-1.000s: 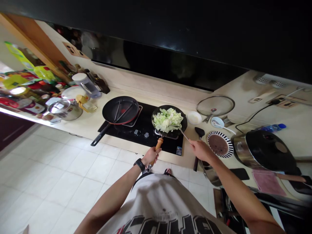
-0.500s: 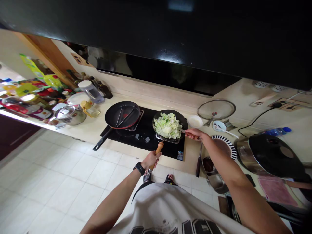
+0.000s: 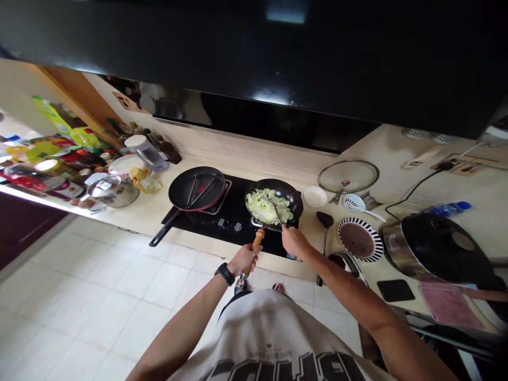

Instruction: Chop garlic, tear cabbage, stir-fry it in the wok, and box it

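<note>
My left hand point(image 3: 245, 259) grips the turned wooden handle point(image 3: 257, 238) of a black frying pan point(image 3: 291, 194), which sits on a black induction hob point(image 3: 234, 209). Chopped green cabbage point(image 3: 265, 207) fills the left part of the pan. My right hand point(image 3: 293, 241) holds a thin metal cooking utensil point(image 3: 277, 212) whose tip reaches into the cabbage. Its far end is hidden among the leaves. A second black frying pan point(image 3: 197, 189) with a red rim stands on the hob's left side, with a black handle pointing toward me.
On the counter to the right are a glass lid point(image 3: 348, 176), a small white bowl point(image 3: 315, 196), a black spatula point(image 3: 325, 220), a striped plate point(image 3: 360, 239) and a black-lidded pot point(image 3: 436, 247). Bottles, packets and a steel pot point(image 3: 113, 191) crowd the left. Tiled floor lies below.
My right hand has moved down and left, closer to the pan's near edge. The cabbage has shifted toward the pan's left side. My left hand stays on the handle.
</note>
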The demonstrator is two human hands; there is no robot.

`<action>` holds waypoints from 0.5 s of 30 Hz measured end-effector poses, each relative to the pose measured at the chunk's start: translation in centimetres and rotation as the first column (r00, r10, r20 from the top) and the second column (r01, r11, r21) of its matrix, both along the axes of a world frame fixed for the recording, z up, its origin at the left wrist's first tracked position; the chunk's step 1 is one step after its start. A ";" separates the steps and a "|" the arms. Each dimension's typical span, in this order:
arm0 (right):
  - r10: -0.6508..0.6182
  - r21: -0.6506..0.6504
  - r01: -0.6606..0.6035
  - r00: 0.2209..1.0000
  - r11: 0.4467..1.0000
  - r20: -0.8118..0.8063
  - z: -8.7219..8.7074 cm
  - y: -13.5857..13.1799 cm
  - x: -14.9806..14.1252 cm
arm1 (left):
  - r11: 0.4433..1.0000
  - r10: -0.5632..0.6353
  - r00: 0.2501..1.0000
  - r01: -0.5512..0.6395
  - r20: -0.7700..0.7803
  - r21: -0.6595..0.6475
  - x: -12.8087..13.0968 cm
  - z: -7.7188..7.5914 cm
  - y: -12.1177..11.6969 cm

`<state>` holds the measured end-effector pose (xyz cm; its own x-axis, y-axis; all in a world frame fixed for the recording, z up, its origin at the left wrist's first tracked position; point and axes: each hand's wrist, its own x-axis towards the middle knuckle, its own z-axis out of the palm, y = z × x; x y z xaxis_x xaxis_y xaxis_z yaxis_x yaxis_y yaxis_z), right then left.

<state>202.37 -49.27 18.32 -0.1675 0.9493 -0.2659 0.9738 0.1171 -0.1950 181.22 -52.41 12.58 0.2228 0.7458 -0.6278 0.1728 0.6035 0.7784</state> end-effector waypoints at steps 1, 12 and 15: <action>0.031 0.021 -0.033 0.995 0.999 0.093 -0.2 -1.2 -0.3 | 1.000 0.005 1.000 -0.005 0.004 -0.003 0.2 0.0 -0.1; 0.116 0.036 -0.125 0.975 0.991 0.189 7.8 -6.1 7.8 | 0.999 0.022 1.000 -0.023 -0.016 -0.022 1.1 -0.7 -0.2; 0.176 -0.041 -0.172 0.965 0.984 0.192 9.2 -5.4 7.5 | 0.999 0.015 1.000 -0.015 -0.018 -0.028 1.3 -0.9 -0.2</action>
